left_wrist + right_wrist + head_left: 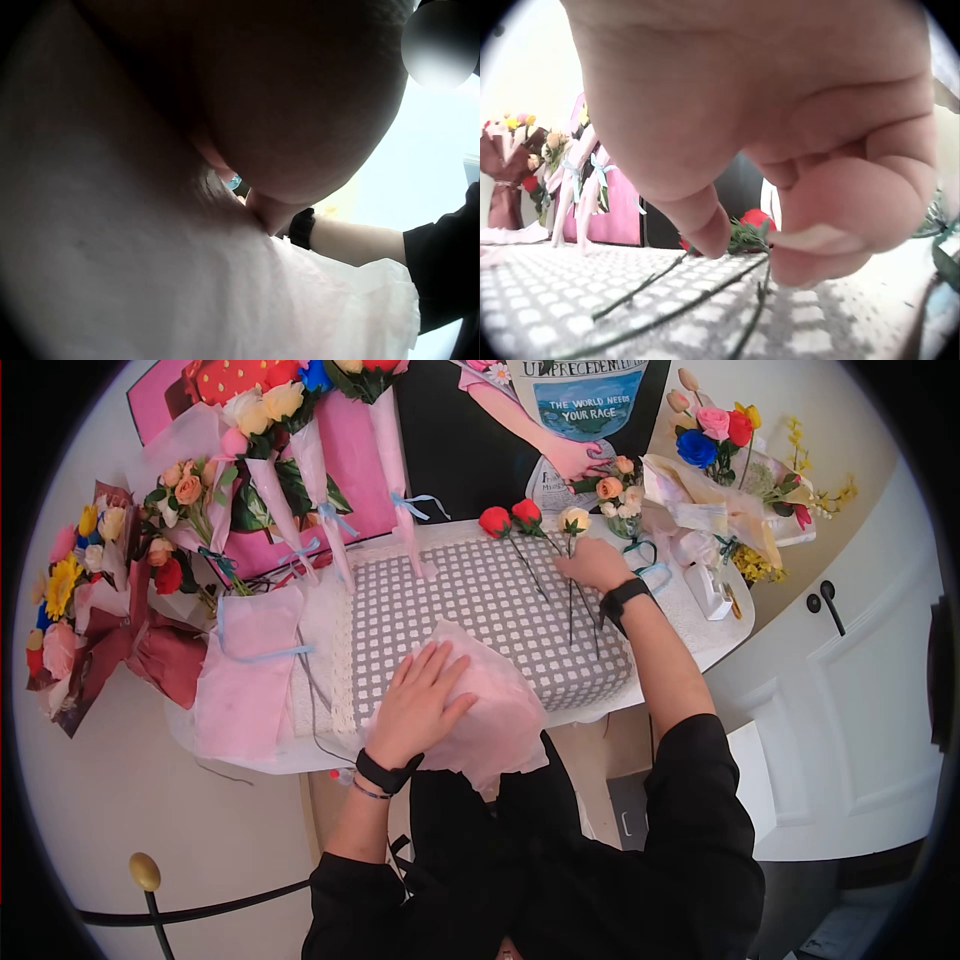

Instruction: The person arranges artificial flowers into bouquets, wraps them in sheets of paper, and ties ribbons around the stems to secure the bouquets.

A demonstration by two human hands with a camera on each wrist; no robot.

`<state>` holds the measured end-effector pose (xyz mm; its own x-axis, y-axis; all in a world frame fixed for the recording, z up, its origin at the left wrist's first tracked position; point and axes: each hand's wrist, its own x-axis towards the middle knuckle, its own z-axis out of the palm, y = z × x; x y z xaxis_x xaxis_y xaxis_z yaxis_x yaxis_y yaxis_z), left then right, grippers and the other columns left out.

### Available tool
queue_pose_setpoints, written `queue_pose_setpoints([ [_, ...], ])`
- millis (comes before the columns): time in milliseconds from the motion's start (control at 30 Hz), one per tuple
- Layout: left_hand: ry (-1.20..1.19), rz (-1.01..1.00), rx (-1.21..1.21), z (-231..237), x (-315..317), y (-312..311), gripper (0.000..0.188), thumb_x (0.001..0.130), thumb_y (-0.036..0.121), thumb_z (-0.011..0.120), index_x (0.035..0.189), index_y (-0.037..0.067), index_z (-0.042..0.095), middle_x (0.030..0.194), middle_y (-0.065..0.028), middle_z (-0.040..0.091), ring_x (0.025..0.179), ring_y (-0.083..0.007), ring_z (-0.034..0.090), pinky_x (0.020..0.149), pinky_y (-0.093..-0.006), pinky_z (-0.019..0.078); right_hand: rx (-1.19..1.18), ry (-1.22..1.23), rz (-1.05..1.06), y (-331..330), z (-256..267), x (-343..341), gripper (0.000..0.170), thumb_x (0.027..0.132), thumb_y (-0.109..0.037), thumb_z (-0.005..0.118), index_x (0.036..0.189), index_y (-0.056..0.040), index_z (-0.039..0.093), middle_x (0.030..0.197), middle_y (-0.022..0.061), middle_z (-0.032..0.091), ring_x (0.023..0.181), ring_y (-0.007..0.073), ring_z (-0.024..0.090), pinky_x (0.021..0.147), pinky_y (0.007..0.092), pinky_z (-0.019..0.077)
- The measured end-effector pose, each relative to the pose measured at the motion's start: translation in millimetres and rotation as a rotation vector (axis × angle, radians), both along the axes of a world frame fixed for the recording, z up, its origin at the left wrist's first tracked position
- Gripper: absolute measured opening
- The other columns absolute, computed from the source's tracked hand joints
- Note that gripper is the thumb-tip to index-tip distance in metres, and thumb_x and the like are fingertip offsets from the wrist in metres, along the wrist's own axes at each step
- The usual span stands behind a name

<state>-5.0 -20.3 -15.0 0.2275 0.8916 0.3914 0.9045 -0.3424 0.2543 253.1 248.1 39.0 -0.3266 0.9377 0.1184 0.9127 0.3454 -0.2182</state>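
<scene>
My left hand (415, 705) lies with fingers extended on a pink wrapping sheet (500, 710) at the table's front edge; in the left wrist view the pale sheet (225, 300) fills the lower part. On the checked cloth, two red roses (495, 522) and a cream rose (574, 520) lie with stems toward me. My right hand (598, 568) is at the cream rose's stem. Seen from the right wrist, thumb and bent fingers stand apart over dark stems (761, 300), with a red rose (757, 219) beyond; contact with a stem is unclear.
Wrapped bouquets (130, 610) stand at the left, with pink cones (390, 460) at the back. A pink sheet (245, 690) with blue ribbon lies at the left. Back right are a bouquet (720, 490), a small glass vase (624, 523) and a white box (708, 592).
</scene>
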Motion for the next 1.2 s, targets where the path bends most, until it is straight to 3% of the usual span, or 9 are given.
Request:
queue_pose_setpoints([
  [133, 0.001, 0.001, -0.001, -2, 0, 1, 0.051, 0.092, 0.041, 0.06, 0.133, 0.01, 0.058, 0.145, -0.0161, 0.048, 0.137, -0.0333, 0.041, 0.115, -0.0473, 0.0271, -0.124, 0.031, 0.005, -5, -10, 17, 0.054, 0.076, -0.048, 0.068, 0.091, 0.0039, 0.07, 0.09, 0.0274, 0.069, 0.087, 0.0404, 0.068, 0.081, 0.0445, 0.0537],
  [300, -0.013, -0.001, -0.014, 0, -1, 0, 0.052, 0.093, 0.042, 0.059, 0.133, 0.01, 0.057, 0.145, -0.0159, 0.048, 0.137, -0.0333, 0.041, 0.115, -0.0472, 0.0267, -0.191, 0.15, -0.013, 2, -13, 17, 0.043, 0.077, -0.035, 0.065, 0.092, 0.0054, 0.07, 0.092, 0.0285, 0.069, 0.09, 0.0391, 0.068, 0.084, 0.0445, 0.0529],
  [400, -0.016, -0.001, -0.016, 0, -1, -1, 0.052, 0.093, 0.042, 0.059, 0.133, 0.01, 0.057, 0.145, -0.0163, 0.047, 0.137, -0.0336, 0.041, 0.115, -0.0473, 0.0269, -0.057, 0.235, -0.039, 4, 0, 11, 0.031, 0.078, -0.023, 0.063, 0.089, 0.0054, 0.069, 0.091, 0.0293, 0.068, 0.089, 0.039, 0.068, 0.082, 0.0457, 0.0529],
  [500, -0.007, -0.003, -0.012, 1, -1, 0, 0.052, 0.093, 0.043, 0.059, 0.134, 0.01, 0.057, 0.145, -0.0163, 0.047, 0.137, -0.0338, 0.041, 0.115, -0.0475, 0.0271, -0.239, 0.252, -0.144, -2, 18, 9, 0.023, 0.078, -0.015, 0.06, 0.087, 0.0048, 0.068, 0.091, 0.0295, 0.068, 0.091, 0.0413, 0.067, 0.081, 0.0477, 0.0522],
  [567, 0.001, -0.003, -0.009, 0, 0, 1, 0.052, 0.093, 0.042, 0.059, 0.134, 0.01, 0.057, 0.145, -0.0161, 0.048, 0.137, -0.0338, 0.041, 0.115, -0.0475, 0.027, 0.201, 0.077, 0.061, 22, -8, 17, 0.02, 0.079, -0.013, 0.061, 0.086, 0.0054, 0.066, 0.09, 0.0294, 0.067, 0.092, 0.0418, 0.066, 0.082, 0.0488, 0.0516],
  [800, -0.019, -0.004, 0.005, -2, -2, -1, 0.052, 0.092, 0.042, 0.06, 0.134, 0.011, 0.056, 0.145, -0.0149, 0.048, 0.137, -0.0327, 0.041, 0.114, -0.0479, 0.0282, 0.064, -0.001, 0.08, 36, -34, 19, 0.024, 0.082, -0.017, 0.062, 0.09, 0.0051, 0.066, 0.092, 0.0305, 0.067, 0.092, 0.0433, 0.066, 0.085, 0.0494, 0.0517],
  [900, 0.002, 0.006, 0.012, -4, -3, 0, 0.052, 0.092, 0.042, 0.06, 0.134, 0.011, 0.057, 0.145, -0.0146, 0.048, 0.138, -0.0323, 0.041, 0.114, -0.0482, 0.0289, 0.119, -0.015, 0.009, 30, -38, 18, 0.028, 0.084, -0.026, 0.066, 0.091, 0.0019, 0.069, 0.09, 0.0254, 0.068, 0.091, 0.0412, 0.066, 0.082, 0.0468, 0.0521],
  [1067, 0.012, 0.015, -0.007, -5, -3, 1, 0.052, 0.093, 0.042, 0.059, 0.135, 0.012, 0.055, 0.145, -0.0145, 0.048, 0.138, -0.0324, 0.041, 0.114, -0.0479, 0.0289, 0.174, 0.185, 0.179, -37, 1, 13, 0.028, 0.087, -0.027, 0.065, 0.096, -0.0004, 0.068, 0.082, 0.0219, 0.069, 0.078, 0.038, 0.067, 0.071, 0.0429, 0.0524],
  [1200, -0.017, 0.014, 0.017, -5, -4, 0, 0.053, 0.093, 0.043, 0.058, 0.136, 0.013, 0.054, 0.145, -0.0152, 0.048, 0.138, -0.0328, 0.041, 0.114, -0.0474, 0.0292, -0.12, 0.343, 0.279, -158, 43, -2, 0.027, 0.088, -0.028, 0.068, 0.09, -0.0017, 0.068, 0.065, 0.0159, 0.062, 0.061, 0.0285, 0.064, 0.057, 0.0379, 0.0473],
])
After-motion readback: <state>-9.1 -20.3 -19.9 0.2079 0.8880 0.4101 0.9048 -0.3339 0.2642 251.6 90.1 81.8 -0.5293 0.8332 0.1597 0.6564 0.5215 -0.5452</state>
